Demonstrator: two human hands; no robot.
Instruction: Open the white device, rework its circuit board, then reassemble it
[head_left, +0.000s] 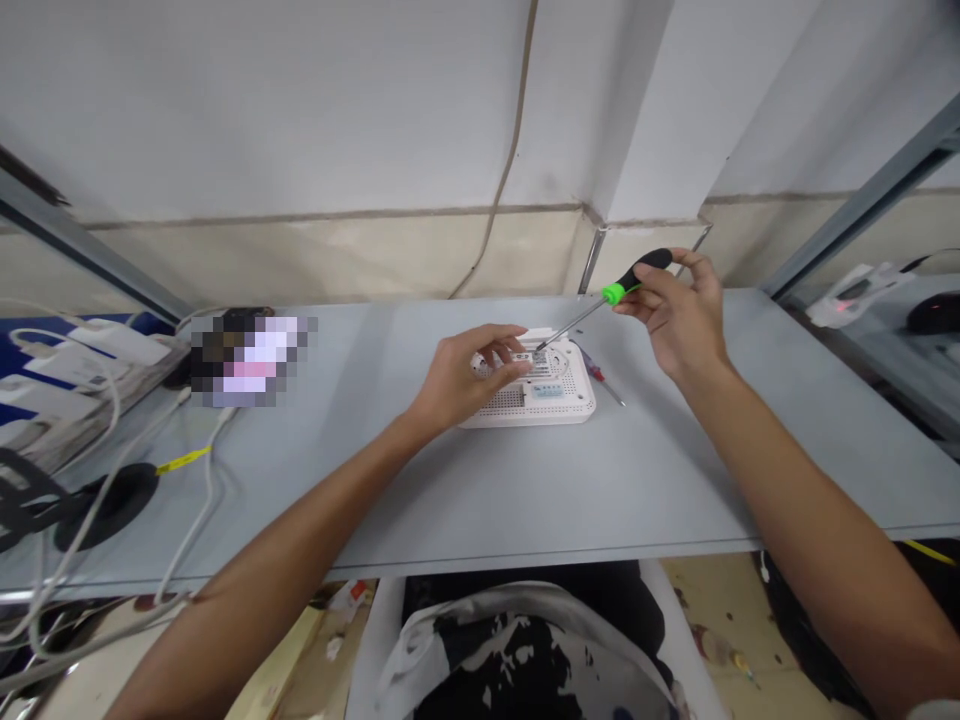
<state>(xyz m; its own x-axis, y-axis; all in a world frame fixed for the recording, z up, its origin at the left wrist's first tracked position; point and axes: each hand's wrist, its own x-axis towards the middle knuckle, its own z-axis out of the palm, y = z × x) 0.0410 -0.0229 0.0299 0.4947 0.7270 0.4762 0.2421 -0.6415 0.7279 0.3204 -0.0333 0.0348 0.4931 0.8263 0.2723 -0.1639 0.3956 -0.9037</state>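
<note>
White wall [300, 100], with a cable [517, 120] running down it, stands behind a grey table [637, 480]. On the table, near its middle, lies a white device [574, 403], its vented, labelled side facing up. The left hand [454, 375] reaches over the device's left part, its fingers curled and parted from the thumb; whether they press on the casing I cannot tell. The right hand [686, 315] is raised beyond the right end, its fingers gripping the black-and-green handle of a screwdriver [615, 293]. The shaft slants down to the left, its tip at the device's upper face, close to the left fingers. Just beside the device's right side lies a smaller screwdriver [598, 376], pointing toward the table's front. Well to the left are a pixelated patch [259, 355], white cords with a yellow tag [184, 460], and a black disc [112, 505].
</note>
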